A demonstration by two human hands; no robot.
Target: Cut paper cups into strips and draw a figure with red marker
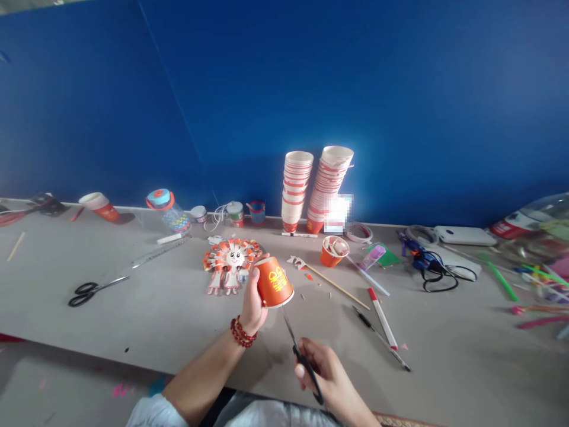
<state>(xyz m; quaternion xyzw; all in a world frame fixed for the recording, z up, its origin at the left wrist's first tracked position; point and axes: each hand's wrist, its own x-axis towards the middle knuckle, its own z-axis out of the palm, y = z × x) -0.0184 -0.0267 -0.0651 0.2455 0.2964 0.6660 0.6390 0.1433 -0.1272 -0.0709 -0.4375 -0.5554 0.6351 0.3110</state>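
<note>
My left hand [254, 299] grips an orange paper cup [274, 283] with yellow characters, tilted so its white rim faces down toward me. Black-handled scissors [306, 367] are in my right hand [324, 367], fingers wrapped at the handles. Their blade tips reach up to the cup's rim; whether they touch it or cut into it I cannot tell. Just behind my left hand lies a paper-cut doll figure [232, 261] with a drawn face and orange-and-white strips around its head. White and orange paper scraps [297, 261] lie to the right of the cup.
Two tall stacks of paper cups [297, 190] stand against the blue wall. A small orange cup [333, 252] holds scraps. A wooden stick [340, 287], a red marker [382, 317] and a pen [381, 338] lie right. Another pair of scissors [89, 290] and a bottle [171, 213] are left.
</note>
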